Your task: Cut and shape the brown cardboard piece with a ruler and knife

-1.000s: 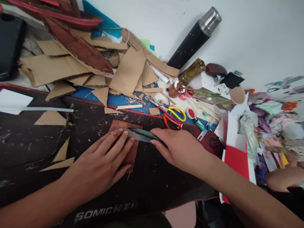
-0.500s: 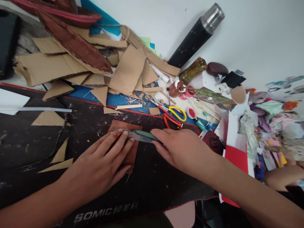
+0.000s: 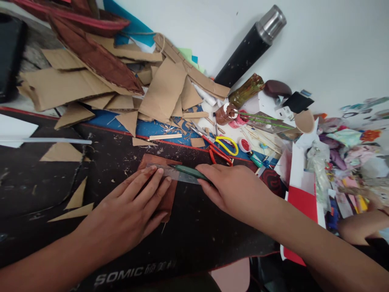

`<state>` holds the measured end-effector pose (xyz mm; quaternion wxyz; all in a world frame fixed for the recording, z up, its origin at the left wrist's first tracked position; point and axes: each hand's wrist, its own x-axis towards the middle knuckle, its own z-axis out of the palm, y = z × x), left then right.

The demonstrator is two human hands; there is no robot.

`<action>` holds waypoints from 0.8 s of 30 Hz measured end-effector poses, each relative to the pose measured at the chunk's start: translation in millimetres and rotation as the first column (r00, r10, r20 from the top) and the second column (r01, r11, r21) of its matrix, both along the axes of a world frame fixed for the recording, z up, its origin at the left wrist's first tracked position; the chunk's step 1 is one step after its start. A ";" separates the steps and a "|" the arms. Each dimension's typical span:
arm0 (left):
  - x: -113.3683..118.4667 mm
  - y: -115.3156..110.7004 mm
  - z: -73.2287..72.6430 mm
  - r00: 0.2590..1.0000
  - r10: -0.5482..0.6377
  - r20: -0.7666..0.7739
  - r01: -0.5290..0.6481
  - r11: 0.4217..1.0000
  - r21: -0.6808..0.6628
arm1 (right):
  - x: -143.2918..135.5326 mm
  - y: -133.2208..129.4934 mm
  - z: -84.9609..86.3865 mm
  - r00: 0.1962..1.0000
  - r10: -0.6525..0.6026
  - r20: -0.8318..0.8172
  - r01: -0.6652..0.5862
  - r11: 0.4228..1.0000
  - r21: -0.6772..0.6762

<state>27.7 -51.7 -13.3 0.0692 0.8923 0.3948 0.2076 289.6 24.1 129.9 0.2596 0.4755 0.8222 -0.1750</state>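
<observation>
My left hand (image 3: 133, 207) lies with its fingers stretched out, their tips pressing a clear plastic ruler (image 3: 182, 177) onto a brown-painted piece of cardboard (image 3: 168, 202). Part of the cardboard is hidden under that hand. My right hand (image 3: 226, 186) is closed around a green craft knife (image 3: 188, 171), whose narrow tip points left along the ruler's upper edge. Just beyond the right hand lie scissors with red and yellow handles (image 3: 227, 145). The cardboard rests on a black desk mat (image 3: 194, 235).
Cardboard scraps (image 3: 164, 87) and a brown model boat hull (image 3: 97, 56) are heaped at the back left. A black thermos (image 3: 247, 50) stands behind a paint jar (image 3: 225, 113). At right are a red and white box (image 3: 305, 202) and another person's arm (image 3: 361, 223).
My right hand has slid slightly right and down with the craft knife, whose tip has drawn back a little from my left fingers. My left hand and the cardboard have stayed put.
</observation>
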 end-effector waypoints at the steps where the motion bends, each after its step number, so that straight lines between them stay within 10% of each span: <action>1: 0.2 0.2 0.1 1.000 0.000 0.000 0.000 1.000 0.002 | -0.6 0.3 -1.1 1.000 -0.002 -0.012 0.002 1.000 -0.007; 24: 0.1 -0.5 1.7 1.000 -0.003 0.020 0.003 1.000 -0.005 | -28.0 18.5 12.4 0.990 0.092 0.109 -0.084 0.994 -0.072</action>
